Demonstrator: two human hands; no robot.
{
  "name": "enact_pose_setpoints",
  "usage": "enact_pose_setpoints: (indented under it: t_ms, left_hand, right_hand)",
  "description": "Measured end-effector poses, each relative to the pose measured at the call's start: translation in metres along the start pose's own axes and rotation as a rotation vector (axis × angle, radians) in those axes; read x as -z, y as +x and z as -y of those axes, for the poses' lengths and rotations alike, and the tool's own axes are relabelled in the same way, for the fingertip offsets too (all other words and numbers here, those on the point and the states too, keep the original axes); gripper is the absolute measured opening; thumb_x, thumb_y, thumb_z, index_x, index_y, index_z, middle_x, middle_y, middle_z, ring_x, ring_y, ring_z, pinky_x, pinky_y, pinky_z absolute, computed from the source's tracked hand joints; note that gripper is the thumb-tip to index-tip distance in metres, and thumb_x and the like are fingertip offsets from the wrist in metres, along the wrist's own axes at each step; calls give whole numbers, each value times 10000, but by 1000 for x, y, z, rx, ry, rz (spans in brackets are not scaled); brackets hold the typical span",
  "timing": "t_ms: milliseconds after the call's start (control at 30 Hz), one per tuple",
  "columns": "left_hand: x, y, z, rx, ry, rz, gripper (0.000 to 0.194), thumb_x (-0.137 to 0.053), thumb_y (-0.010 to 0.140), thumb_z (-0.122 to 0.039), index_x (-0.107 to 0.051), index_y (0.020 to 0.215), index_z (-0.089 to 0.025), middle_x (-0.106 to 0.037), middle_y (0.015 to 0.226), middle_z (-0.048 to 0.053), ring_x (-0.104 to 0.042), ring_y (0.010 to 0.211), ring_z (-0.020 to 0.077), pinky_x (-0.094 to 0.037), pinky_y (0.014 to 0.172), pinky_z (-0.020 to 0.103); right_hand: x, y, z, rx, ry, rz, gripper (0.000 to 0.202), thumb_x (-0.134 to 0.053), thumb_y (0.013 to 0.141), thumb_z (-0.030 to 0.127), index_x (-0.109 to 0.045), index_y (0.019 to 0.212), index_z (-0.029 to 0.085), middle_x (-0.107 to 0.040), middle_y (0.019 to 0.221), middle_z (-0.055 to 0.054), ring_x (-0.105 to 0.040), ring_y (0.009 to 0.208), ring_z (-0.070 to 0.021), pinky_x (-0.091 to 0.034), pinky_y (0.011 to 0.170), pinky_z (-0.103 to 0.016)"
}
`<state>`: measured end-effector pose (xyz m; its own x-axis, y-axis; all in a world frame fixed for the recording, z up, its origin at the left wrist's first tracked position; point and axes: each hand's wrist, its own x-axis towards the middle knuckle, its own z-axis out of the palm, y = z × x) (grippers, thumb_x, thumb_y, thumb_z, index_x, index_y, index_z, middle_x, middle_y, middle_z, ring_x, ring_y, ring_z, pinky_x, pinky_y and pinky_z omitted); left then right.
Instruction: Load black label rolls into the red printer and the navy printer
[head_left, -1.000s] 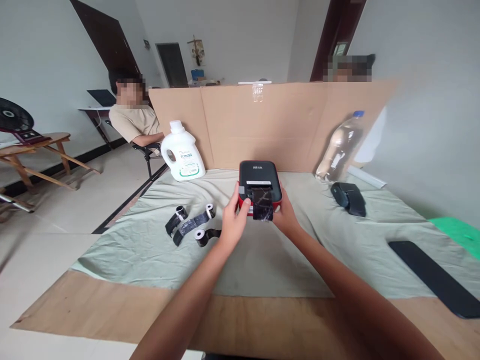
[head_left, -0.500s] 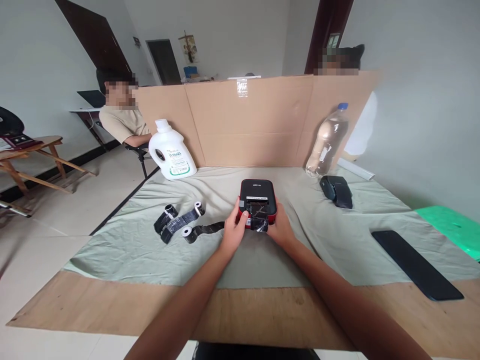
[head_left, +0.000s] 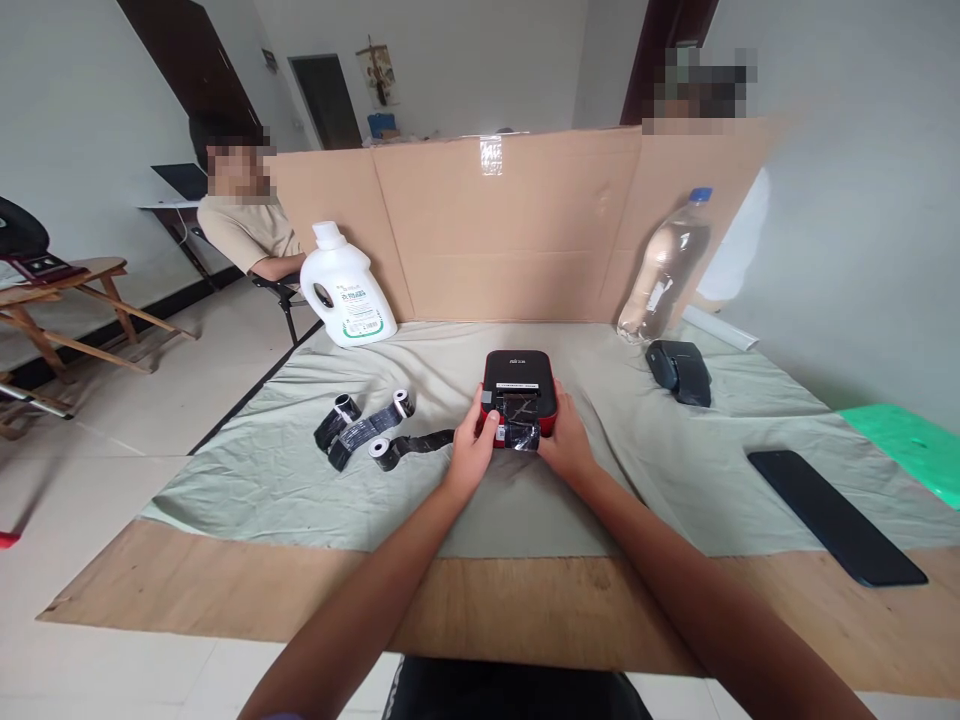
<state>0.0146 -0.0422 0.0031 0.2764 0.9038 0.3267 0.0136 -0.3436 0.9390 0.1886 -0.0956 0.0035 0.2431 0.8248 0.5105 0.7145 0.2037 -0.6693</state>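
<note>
A small black and red label printer (head_left: 517, 372) lies on the cloth in front of me. Its front slot has a strip of shiny black film (head_left: 521, 432) hanging out of it. My left hand (head_left: 474, 442) is closed around the printer's left front side, thumb on its upper edge. On the opposite side, my right hand (head_left: 568, 440) grips the right front corner; some of its fingers are hidden behind the casing. Left of my hands lie small rolls of black film, among them one roll (head_left: 384, 455) with its tail unrolled towards my left hand.
A white detergent jug (head_left: 352, 290) and a clear bottle (head_left: 671, 260) stand before a cardboard screen (head_left: 510, 230). To the right are a black handheld device (head_left: 679, 372), a dark flat slab (head_left: 836, 515) and a green plastic item (head_left: 900, 440). One person sits behind at left, another behind the screen.
The camera view has tilted slightly, so the whole scene sits a little higher. Both hands keep their hold on the printer, with no clear movement of it on the cloth.
</note>
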Motion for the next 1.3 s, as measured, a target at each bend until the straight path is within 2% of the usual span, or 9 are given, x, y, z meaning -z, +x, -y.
enact_pose_setpoints:
  t_ms: [200,267,400,567,667,900,1167,1300]
  left_hand:
    - [0,-1,2,-6,20,-35,561,-530,990,-480,-473,1499,-250,-519,1531,63,-431,1460,250,-312,1245,402]
    - [0,-2,1,-41,-20,-63,531,-539,987,-465,-480,1463,-236,-534,1510,85,-480,1422,243,-362,1215,396]
    - [2,-1,0,-61,-38,-101,378,-538,981,-466,-556,1258,-208,-656,1304,114,-623,1238,239,-480,1093,404]
    - [5,1,2,-158,64,-42,321,-468,1012,-444,-593,1198,-214,-593,1363,108,-549,1309,232,-400,1150,391]
    - [4,2,6,-161,63,-36,304,-442,1024,-415,-578,1206,-214,-582,1345,106,-521,1326,225,-376,1163,392]
    - [8,5,13,-110,124,-45,330,-488,1001,-413,-563,1260,-222,-599,1274,95,-585,1155,219,-436,1077,391]
    - [11,23,8,-139,177,-58,285,-392,1035,-452,-556,982,-226,-622,1070,69,-601,1062,208,-461,995,350]
    - [7,24,8,-193,230,-62,280,-392,1033,-424,-527,890,-225,-604,1057,67,-602,1044,205,-461,998,351]
  right_hand:
    - [0,-3,1,-36,-51,-10,943,-640,789,345,-195,1600,160,-560,1312,-191,-576,1182,-377,-498,970,-541]
    - [1,-3,2,-36,-42,-5,954,-644,796,341,-174,1608,176,-558,1317,-182,-582,1174,-365,-505,963,-523]
    - [3,-4,1,-38,-18,1,919,-653,800,332,-219,1599,201,-561,1304,-162,-589,1151,-345,-509,964,-507]
    - [5,-3,0,-24,-16,-5,846,-609,823,320,-254,1583,210,-546,1285,-150,-579,1142,-325,-501,983,-496]
    - [4,-2,0,-30,-18,-1,826,-606,823,328,-276,1569,199,-541,1270,-147,-573,1136,-319,-500,983,-492]
    - [4,-1,-3,-13,12,-3,833,-615,822,350,-275,1567,201,-531,1280,-150,-561,1146,-319,-497,983,-498]
    - [4,-1,0,-27,36,-4,829,-608,828,375,-274,1568,211,-519,1299,-148,-555,1167,-324,-481,1008,-518]
    - [3,-1,-4,-15,70,-1,847,-614,841,395,-248,1583,216,-498,1321,-153,-531,1209,-320,-462,1040,-523]
